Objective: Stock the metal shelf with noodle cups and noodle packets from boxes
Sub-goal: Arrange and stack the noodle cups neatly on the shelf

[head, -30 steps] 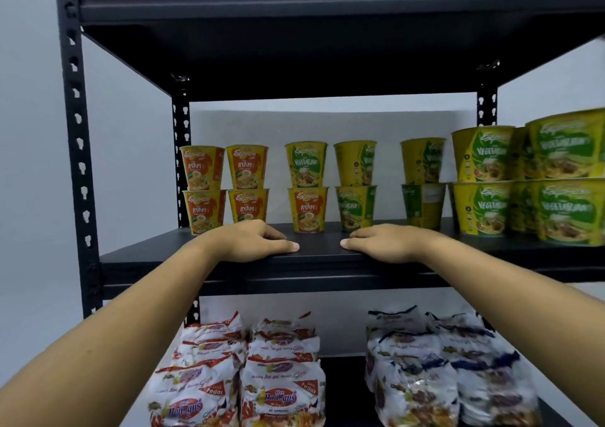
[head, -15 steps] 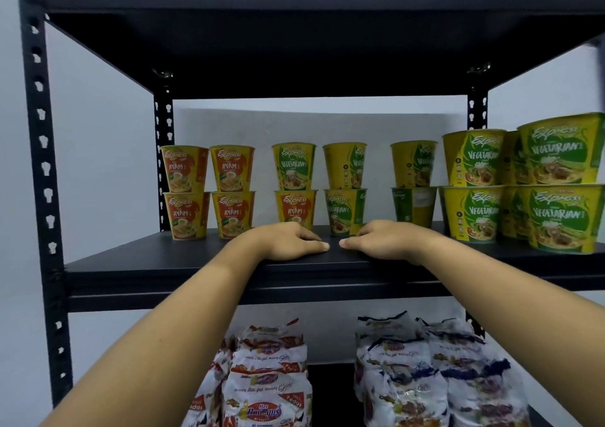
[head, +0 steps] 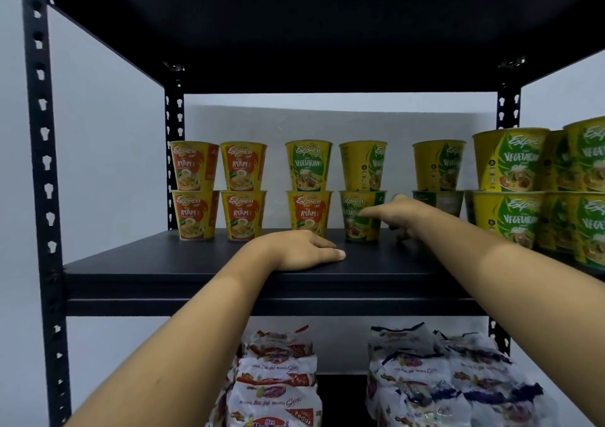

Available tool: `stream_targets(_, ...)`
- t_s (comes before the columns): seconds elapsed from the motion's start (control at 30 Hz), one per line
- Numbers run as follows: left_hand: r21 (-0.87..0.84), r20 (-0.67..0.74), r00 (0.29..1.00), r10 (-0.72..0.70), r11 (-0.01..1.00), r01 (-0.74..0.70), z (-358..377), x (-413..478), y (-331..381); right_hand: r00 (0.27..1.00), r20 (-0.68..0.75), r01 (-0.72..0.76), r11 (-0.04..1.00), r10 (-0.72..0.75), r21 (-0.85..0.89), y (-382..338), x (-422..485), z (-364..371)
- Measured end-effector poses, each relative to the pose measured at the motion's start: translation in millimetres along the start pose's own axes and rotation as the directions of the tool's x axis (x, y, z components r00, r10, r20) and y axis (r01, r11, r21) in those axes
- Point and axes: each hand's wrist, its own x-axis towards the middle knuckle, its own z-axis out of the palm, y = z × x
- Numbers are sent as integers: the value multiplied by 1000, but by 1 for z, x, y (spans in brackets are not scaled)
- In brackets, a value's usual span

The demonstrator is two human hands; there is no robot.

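Straightening the cup row: right hand reaches with fingers spread, gripping nothing, touching the lower vegetarian cup mid-shelf. Left hand lies flat near the metal shelf front edge. The next move likely needs a grip around the cup.

Shop or stockroom look: black metal shelf against plain wall, stacked noodle cups in rows, noodle packets below.

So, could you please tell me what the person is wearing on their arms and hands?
Nothing shows. The left forearm and right forearm are bare to the frame's edge, no sleeve in view. The left hand and right hand have no gloves, and no ring, watch or bracelet is visible; the right hand is blurred, so small items could be missed.
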Motion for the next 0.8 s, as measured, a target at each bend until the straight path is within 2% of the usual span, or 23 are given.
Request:
stream_targets(0.13, 1, 0, 1000, 7, 1000, -7, 0, 1, -1, 999, 29, 19, 997, -21, 79, -9, 8, 16)
stream_targets(0.33, -4, -2, 1000, 20, 1000, -20, 0, 3, -3, 998, -2, 56, 996, -56, 67, -2, 14, 19)
stream_targets(0.8, -32, -97, 993, 62, 997, -66, 3, -8, -1, 941, 138, 277, 936, -311, 218, 17, -47, -4)
